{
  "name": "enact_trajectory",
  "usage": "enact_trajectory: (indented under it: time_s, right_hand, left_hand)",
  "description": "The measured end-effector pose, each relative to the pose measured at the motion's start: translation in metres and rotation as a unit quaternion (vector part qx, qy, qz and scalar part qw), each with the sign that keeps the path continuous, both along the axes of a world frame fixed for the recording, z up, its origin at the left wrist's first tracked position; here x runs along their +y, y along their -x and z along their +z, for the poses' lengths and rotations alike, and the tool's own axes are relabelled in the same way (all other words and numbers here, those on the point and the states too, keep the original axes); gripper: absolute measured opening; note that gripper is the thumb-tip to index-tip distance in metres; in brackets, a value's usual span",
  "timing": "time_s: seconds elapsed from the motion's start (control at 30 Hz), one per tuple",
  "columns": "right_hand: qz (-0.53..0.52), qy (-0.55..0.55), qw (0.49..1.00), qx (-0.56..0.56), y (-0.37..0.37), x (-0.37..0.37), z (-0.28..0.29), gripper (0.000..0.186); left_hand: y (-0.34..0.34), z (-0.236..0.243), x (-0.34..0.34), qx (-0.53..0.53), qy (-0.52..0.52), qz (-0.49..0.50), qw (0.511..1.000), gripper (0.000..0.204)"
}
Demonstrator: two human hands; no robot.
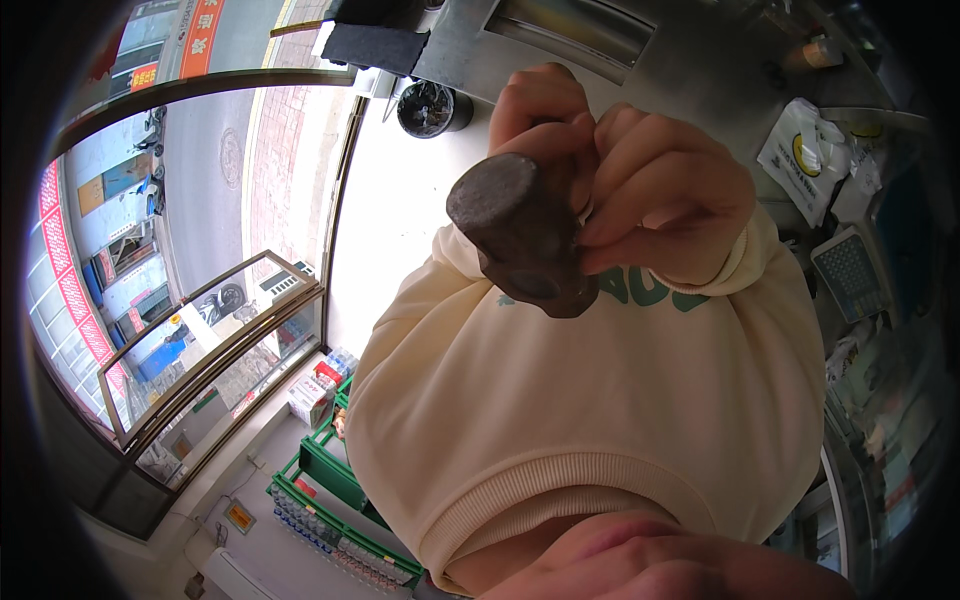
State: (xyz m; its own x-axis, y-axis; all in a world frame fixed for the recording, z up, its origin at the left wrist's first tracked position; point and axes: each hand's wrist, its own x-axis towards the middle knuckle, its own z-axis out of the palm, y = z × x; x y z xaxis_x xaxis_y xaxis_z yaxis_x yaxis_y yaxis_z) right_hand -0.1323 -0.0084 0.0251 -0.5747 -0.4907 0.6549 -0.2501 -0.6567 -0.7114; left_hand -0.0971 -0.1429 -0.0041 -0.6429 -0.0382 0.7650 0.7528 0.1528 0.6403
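A dark, worn hammer head (545,220) is held up in front of my chest. Its flat, roundish face points up and to the left, and a dark oval shows low on its side. Behind its upper end, my left hand (540,110) is closed with curled fingers; its grip is partly hidden. My right hand (665,190) is closed along the right side, with thumb and fingertips against the metal. A small pale bit shows beside these fingertips, too small to name. The two hands meet above the hammer head. No handle is visible.
A black bin (430,108) stands beyond my left hand. White plastic bags (805,155) and a grey device with keys (850,272) lie to the right. Green shelving (330,470) with bottles is at lower left, near an open window (215,350). A metal counter (460,60) lies ahead.
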Motion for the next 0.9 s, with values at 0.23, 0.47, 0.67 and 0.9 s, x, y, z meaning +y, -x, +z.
enact_trajectory:
  time_s: [0.23,0.47,0.67,0.9]
  right_hand:
    - [-0.012,-0.013,1.0,0.022,0.003,0.0,0.002,0.022]
    - [-0.056,-0.035,0.997,0.036,0.003,-0.002,0.0,0.024]
    - [-0.039,-0.029,0.998,0.049,0.005,-0.003,0.0,0.023]
    - [0.0,-0.002,0.999,0.033,0.003,-0.001,-0.002,0.024]
  left_hand:
    - [-0.001,0.001,-0.007,-0.014,0.035,-0.013,0.999,0.038]
    - [-0.018,0.007,-0.005,-0.162,-0.05,-0.064,0.983,0.042]
    - [-0.008,-0.003,-0.01,-0.105,-0.029,-0.068,0.992,0.046]
    - [0.015,-0.01,0.0,0.085,-0.024,0.009,0.996,0.033]
